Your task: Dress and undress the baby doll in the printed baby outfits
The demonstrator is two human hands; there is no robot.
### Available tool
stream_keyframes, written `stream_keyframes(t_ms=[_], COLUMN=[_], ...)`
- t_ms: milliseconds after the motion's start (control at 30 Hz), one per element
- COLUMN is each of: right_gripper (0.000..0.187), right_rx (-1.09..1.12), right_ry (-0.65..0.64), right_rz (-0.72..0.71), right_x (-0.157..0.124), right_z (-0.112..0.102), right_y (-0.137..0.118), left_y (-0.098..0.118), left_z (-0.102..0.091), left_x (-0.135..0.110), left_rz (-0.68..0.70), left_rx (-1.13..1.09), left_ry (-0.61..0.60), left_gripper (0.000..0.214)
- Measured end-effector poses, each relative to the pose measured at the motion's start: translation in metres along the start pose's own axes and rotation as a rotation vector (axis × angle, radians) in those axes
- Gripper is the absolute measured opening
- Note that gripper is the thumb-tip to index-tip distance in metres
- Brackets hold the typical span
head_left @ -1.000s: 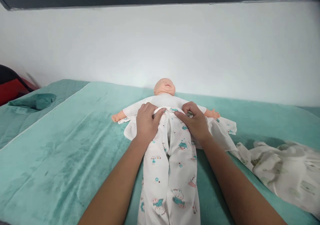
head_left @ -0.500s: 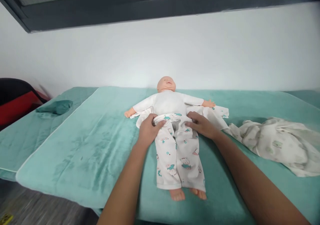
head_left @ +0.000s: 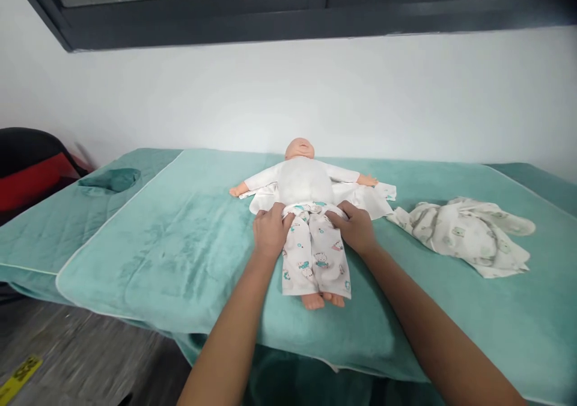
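A baby doll (head_left: 305, 180) lies on its back, arms spread, head toward the wall. Printed baby trousers (head_left: 315, 255) cover its legs down to the ankles, with the feet showing below the hems. My left hand (head_left: 270, 230) is closed on the waistband at the left hip. At the opposite hip my right hand (head_left: 356, 225) grips the other side of the waistband, thumb toward the middle. Under the doll's arms and back a white printed shirt (head_left: 360, 196) is spread out flat.
A crumpled white printed cloth (head_left: 469, 234) lies to the right on the green bed cover (head_left: 180, 243). The bed has a face hole (head_left: 112, 179) at its left end. Behind it are a white wall and a dark window frame (head_left: 193, 24). A red and black chair (head_left: 36, 174) stands far left.
My view has tilted up and back, so the doll looks smaller. My hands still hold the waistband, and its front looks more closed up between them.
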State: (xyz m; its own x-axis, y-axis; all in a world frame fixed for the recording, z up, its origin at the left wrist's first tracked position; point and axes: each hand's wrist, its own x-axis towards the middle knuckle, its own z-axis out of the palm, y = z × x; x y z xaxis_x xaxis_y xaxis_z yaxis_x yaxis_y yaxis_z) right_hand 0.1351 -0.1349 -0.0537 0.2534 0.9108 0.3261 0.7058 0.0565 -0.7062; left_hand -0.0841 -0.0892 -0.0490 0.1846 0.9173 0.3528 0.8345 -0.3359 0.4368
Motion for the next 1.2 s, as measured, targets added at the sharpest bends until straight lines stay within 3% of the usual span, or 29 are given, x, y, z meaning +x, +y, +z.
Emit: stream_keyframes(t_ms=[167, 267, 367, 467, 567, 667, 767, 867, 1000, 1100, 1200], right_gripper=[0.038, 0.041, 0.048, 0.035, 0.029, 0.029, 0.030, 0.027, 0.036, 0.027, 0.021], right_rx=[0.096, 0.213, 0.265, 0.181, 0.035, 0.083, 0.200, 0.281, 0.381, 0.317, 0.329], right_ry=[-0.225, -0.362, -0.394, -0.331, -0.166, -0.047, -0.084, -0.215, -0.405, -0.378, -0.318], right_rz=[-0.032, -0.101, -0.103, -0.089, -0.096, -0.047, 0.036, 0.053, -0.018, -0.037, -0.006], right_x=[-0.002, -0.009, -0.018, -0.024, -0.028, -0.032, -0.035, -0.039, -0.055, -0.067, -0.072], right_z=[-0.009, -0.019, -0.025, -0.023, -0.017, -0.012, -0.012, -0.017, -0.027, -0.030, -0.029], right_y=[0.005, 0.010, 0.011, 0.009, 0.005, 0.001, -0.001, -0.003, -0.004, -0.001, 0.006], left_y=[0.000, -0.004, -0.007, -0.005, -0.002, 0.000, -0.001, -0.003, -0.007, -0.009, -0.009], left_z=[-0.003, -0.010, -0.016, -0.018, -0.014, -0.010, -0.011, -0.016, -0.022, -0.020, -0.016], left_x=[-0.012, -0.026, -0.038, -0.042, -0.045, -0.049, -0.051, -0.052, -0.059, -0.069, -0.075], left_rz=[-0.098, -0.062, -0.011, 0.019, 0.051, 0.065, -0.014, -0.045, 0.098, 0.202, 0.221], left_rx=[-0.331, -0.540, -0.623, -0.560, -0.372, -0.202, -0.192, -0.340, -0.449, -0.427, -0.305], left_ry=[-0.010, -0.104, -0.145, -0.101, -0.066, -0.032, -0.052, -0.135, -0.190, -0.169, -0.147], left_gripper=[0.027, 0.045, 0.053, 0.039, 0.018, 0.016, 0.016, 0.021, 0.036, 0.030, 0.024])
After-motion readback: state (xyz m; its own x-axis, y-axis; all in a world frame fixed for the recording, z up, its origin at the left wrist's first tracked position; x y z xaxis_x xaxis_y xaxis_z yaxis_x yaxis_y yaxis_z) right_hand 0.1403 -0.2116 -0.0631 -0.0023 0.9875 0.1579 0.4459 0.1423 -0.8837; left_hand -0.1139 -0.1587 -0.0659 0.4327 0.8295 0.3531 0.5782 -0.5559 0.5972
